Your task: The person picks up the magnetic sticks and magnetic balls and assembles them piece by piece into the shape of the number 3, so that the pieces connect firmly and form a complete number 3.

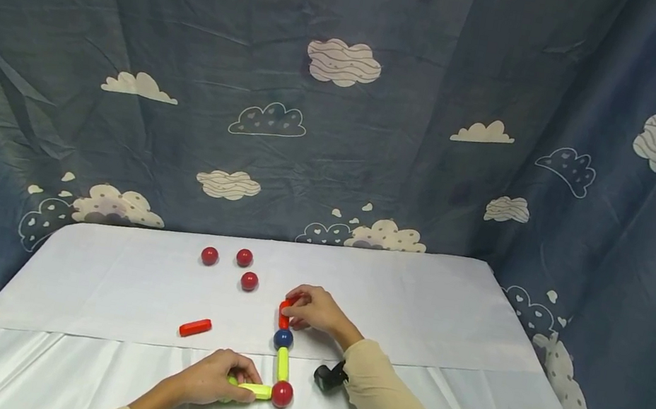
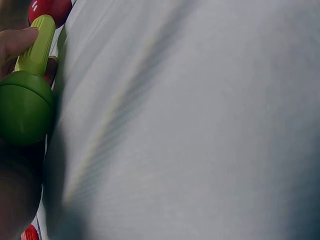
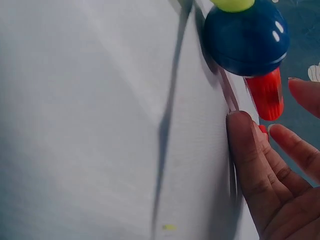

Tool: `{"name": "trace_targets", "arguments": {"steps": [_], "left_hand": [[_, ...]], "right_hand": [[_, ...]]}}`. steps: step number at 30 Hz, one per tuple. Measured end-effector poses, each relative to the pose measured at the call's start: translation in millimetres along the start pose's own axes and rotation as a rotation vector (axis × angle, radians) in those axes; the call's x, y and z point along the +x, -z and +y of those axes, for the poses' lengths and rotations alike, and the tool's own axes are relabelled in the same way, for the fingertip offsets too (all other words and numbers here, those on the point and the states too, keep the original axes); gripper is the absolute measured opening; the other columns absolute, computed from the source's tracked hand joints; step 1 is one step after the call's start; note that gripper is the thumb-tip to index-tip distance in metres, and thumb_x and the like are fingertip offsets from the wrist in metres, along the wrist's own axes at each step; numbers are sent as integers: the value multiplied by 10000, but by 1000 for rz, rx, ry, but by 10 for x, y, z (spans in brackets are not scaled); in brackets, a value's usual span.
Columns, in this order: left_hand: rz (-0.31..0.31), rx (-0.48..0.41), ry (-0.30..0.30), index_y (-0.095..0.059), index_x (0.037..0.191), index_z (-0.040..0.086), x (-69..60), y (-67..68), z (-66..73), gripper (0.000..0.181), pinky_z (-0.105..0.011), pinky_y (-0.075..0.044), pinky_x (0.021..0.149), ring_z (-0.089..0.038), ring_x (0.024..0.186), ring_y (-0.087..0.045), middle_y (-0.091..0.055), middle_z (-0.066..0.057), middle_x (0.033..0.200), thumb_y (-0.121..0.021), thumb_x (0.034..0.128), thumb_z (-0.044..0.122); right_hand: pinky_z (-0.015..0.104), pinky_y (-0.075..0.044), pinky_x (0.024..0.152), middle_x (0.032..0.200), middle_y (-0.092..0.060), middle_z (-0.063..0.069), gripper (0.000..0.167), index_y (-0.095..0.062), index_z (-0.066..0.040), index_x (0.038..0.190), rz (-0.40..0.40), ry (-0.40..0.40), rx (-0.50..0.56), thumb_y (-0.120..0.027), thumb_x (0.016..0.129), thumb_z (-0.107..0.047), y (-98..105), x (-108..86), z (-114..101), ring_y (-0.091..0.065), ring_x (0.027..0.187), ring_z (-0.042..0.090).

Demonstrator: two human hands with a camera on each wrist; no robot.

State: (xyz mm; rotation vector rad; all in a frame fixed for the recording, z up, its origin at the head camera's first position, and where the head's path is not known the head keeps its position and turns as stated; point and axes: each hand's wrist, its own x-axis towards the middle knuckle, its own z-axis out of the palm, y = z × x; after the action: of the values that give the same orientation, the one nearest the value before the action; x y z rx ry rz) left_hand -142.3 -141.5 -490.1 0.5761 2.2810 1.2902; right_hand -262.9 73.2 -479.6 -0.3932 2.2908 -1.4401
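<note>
My left hand (image 1: 216,380) pinches a yellow-green stick (image 1: 257,391), also visible in the left wrist view (image 2: 37,47), between a green ball (image 2: 25,110) and a red ball (image 1: 281,394). From that red ball, a second yellow-green stick (image 1: 282,364) runs to a blue ball (image 1: 283,339), with a red stick (image 1: 284,315) on its far side. My right hand (image 1: 317,311) is around the red stick's far end. In the right wrist view its fingers are spread, with a gap between them and the red stick (image 3: 267,95) below the blue ball (image 3: 247,37).
Three loose red balls (image 1: 249,281) lie at the back of the white-covered table (image 1: 446,309). A loose red stick (image 1: 195,327) lies beyond my left hand. A black object (image 1: 329,378) sits beside my right sleeve. A cloud-patterned curtain (image 1: 374,155) hangs behind the table.
</note>
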Motion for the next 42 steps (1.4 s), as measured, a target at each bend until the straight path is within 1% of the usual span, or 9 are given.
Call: {"name": "trace_targets", "arguments": {"steps": [5,10,17,22,25,28,30,37,42], "left_hand": [[5,0,-4,-719,921,146,-6,8,-2,118,-203,-393,626,-64,717,-508,-614,78,790,-756,821,194],[6,1,-5,-719,918,147,-6,9,8,112,-202,-395,638,-60,721,-510,-621,86,793,-756,823,192],[11,-10,13,-719,915,147,2,11,12,115,-206,-396,634,-69,718,-510,-626,87,796,-762,816,185],[19,-19,27,-721,909,146,1,9,20,113,-208,-394,638,-73,719,-508,-623,81,794,-765,810,178],[18,-33,42,-720,909,145,-2,5,30,116,-212,-390,639,-84,721,-504,-619,74,795,-767,808,175],[18,-35,47,-721,907,149,-4,4,36,113,-213,-387,640,-86,721,-501,-617,74,792,-767,808,177],[19,-32,41,-722,905,150,-6,3,35,109,-212,-387,643,-80,720,-501,-617,76,788,-765,809,176],[18,-28,5,-726,897,149,-2,9,11,97,-200,-394,645,-43,712,-510,-627,100,774,-760,809,174],[20,-24,-5,-724,893,151,-3,17,3,95,-197,-393,647,-33,711,-510,-626,105,768,-759,807,173]], "right_hand": [[315,-559,626,829,-651,62,300,-623,-6,1110,1,-5,1,-720,857,-133,28,97,-10,-643,653,167],[309,-558,652,858,-664,67,300,-630,-7,1114,-5,-26,-8,-715,865,-151,68,200,-63,-637,675,173],[298,-554,674,856,-648,76,315,-634,-35,1131,-41,-57,-85,-713,868,-188,82,407,-219,-650,705,176],[286,-546,658,832,-647,73,322,-639,-49,1141,-97,-52,-156,-729,851,-159,61,575,-334,-655,676,173],[291,-546,665,843,-653,72,339,-633,-52,1153,-160,-40,-202,-739,840,-129,49,670,-405,-660,673,187],[298,-542,676,873,-644,69,371,-623,-68,1174,-214,-33,-255,-748,827,-106,29,731,-490,-649,677,206],[307,-538,681,889,-635,73,388,-615,-79,1189,-240,-29,-283,-747,825,-95,11,753,-545,-641,682,220],[327,-522,691,952,-593,74,451,-607,-114,1245,-295,-4,-349,-754,820,-86,-113,830,-671,-617,732,223],[312,-499,691,962,-583,53,394,-643,-139,1203,-311,17,-415,-746,827,-80,-204,890,-690,-588,746,178]]}}
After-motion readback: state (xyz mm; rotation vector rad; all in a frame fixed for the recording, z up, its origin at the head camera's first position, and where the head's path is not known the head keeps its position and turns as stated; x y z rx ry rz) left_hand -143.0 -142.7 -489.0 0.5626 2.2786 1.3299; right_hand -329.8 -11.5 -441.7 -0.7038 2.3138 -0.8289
